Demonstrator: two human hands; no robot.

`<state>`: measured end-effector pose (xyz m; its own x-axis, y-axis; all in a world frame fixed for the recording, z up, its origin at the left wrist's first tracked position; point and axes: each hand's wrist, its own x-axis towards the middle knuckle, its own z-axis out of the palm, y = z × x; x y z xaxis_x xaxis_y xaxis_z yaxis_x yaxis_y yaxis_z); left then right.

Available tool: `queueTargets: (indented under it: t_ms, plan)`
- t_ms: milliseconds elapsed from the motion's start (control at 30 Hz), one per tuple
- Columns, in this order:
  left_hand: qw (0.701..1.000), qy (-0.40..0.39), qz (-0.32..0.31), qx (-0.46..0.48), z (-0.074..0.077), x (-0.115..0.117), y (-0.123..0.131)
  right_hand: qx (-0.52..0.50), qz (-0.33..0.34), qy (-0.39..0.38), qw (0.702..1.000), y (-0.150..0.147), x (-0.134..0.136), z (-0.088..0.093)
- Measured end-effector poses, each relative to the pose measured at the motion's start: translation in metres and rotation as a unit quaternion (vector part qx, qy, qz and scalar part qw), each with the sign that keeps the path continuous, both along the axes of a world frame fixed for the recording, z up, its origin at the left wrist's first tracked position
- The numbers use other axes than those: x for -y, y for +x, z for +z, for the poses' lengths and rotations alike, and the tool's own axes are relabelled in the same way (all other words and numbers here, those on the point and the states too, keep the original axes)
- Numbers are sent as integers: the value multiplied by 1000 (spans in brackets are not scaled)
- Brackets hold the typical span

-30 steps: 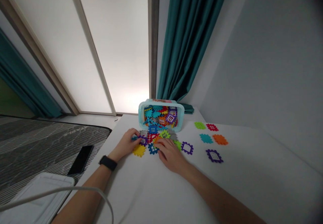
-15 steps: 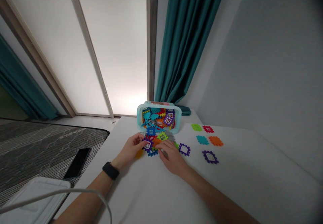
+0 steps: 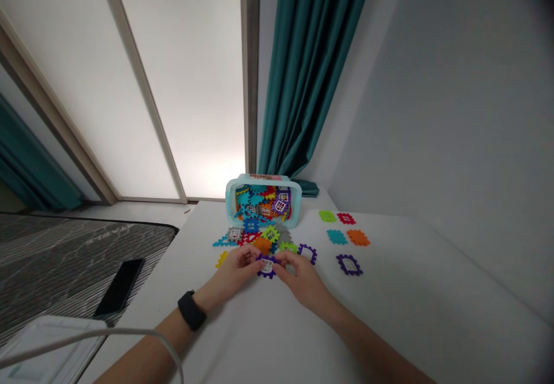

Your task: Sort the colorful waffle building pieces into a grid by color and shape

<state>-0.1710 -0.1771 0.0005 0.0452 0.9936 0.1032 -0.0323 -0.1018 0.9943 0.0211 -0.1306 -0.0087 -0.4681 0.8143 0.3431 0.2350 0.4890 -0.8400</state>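
Note:
Between my two hands is a purple window piece (image 3: 267,266), a notched square tile with a white window insert. My left hand (image 3: 236,271), with a black band on the wrist, pinches its left side. Its right side is in the closed fingers of my right hand (image 3: 302,280). Just beyond the hands lies a loose pile of notched plastic pieces, among them an orange piece (image 3: 262,245), a lime green piece (image 3: 270,233), a blue piece (image 3: 251,225) and a grey window piece (image 3: 235,234). A purple frame (image 3: 307,253) lies right of the pile.
A pale blue tub (image 3: 295,211) on its side, full of coloured pieces, stands at the table's back. To the right lie lime (image 3: 328,216), red (image 3: 346,218), teal (image 3: 337,237) and orange (image 3: 358,237) tiles and another purple frame (image 3: 349,264). A pale cable (image 3: 130,331) crosses the lower left.
The purple window piece has come off the pile toward me, and my right hand now grips it too. My left hand has moved right and nearer. The camera view has shifted slightly.

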Motion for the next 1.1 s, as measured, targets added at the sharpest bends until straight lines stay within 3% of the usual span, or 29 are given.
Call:
queueTargets:
  t_ms: [133, 367, 533, 700, 1100]
  plan:
    - [999, 18, -18, -47, 7, -2, -2, 6, -20, 58, 998, 8, -5, 0]
    - [957, 113, -31, -266, 33, -5, 0, 32, -18, 304, 952, 25, -12, 7]
    - [940, 170, -24, -294, 26, -6, 5, 50, -20, 391, 919, 29, -14, 10]
    - [935, 191, -10, -299, 14, 0, 3, 72, -10, 416, 907, 28, -13, 11]
    - [937, 205, 4, -284, 14, 4, 3, 91, 1, 450, 889, 28, -6, 12]
